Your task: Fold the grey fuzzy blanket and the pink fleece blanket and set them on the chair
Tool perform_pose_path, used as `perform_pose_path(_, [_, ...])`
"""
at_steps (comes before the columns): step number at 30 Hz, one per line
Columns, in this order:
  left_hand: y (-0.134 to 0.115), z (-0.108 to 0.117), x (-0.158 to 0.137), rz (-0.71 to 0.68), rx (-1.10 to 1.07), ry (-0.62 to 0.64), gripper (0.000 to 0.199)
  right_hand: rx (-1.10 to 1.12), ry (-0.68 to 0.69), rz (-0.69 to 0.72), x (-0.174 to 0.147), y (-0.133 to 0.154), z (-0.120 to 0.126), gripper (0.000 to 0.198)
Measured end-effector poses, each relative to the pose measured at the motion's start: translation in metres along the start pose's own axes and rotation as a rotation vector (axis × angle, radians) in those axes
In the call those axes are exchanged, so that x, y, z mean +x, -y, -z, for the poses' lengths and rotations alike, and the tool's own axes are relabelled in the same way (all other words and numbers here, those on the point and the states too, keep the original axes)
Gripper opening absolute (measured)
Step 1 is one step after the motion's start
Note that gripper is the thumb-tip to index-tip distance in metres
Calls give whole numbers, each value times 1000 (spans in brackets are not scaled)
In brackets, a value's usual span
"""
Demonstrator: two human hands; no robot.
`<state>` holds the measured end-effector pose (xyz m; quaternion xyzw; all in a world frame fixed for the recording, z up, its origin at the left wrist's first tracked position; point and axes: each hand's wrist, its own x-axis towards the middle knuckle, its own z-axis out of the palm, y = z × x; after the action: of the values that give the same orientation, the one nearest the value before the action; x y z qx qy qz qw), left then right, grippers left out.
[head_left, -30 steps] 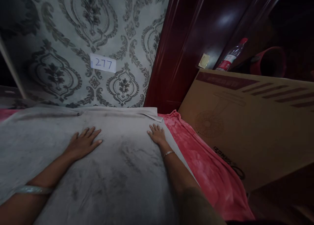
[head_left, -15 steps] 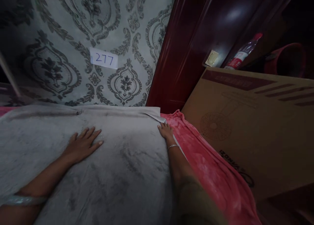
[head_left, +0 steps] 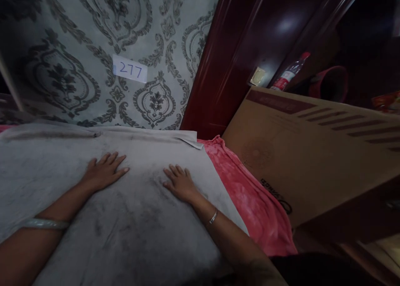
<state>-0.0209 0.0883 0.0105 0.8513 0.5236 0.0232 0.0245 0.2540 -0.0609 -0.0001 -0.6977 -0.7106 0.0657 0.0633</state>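
Observation:
A grey, smudgy-patterned cloth [head_left: 134, 219] is spread over the surface in front of me. On its left part my left hand [head_left: 104, 171] lies flat, fingers spread, holding nothing. My right hand [head_left: 181, 182] rests on the cloth right of the middle, open with its fingers apart. The cloth's far edge runs along the wall, and its far right corner is folded over. Beneath it, a pink plush blanket [head_left: 240, 190] shows along the right side.
A large cardboard box [head_left: 312, 152] stands upright at the right, against the blanket. Behind it are a plastic bottle [head_left: 289, 73] and a red round container [head_left: 334, 84]. A paper marked 277 [head_left: 129, 68] is stuck to the patterned wall. A dark red glossy panel [head_left: 215, 69] adjoins it.
My right hand has left the folded far right corner and moved left and nearer onto the grey cloth. My left hand stays flat in place. The view has shifted slightly.

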Motion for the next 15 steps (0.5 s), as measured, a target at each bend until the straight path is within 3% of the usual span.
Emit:
perform_pose_path(5, [0, 2, 0, -13, 16, -9, 70, -36, 48, -437, -32, -60, 23, 60])
perform_pose_path(8, [0, 2, 0, -27, -4, -22, 69, -39, 47, -574, -52, -90, 39, 61])
perform_pose_path(11, [1, 3, -1, -30, -15, -36, 68, -33, 62, -623, -68, -90, 44, 60])
perform_pose_path(15, [0, 4, -4, -36, -31, -29, 71, -38, 29, -585, -76, -52, 40, 59])
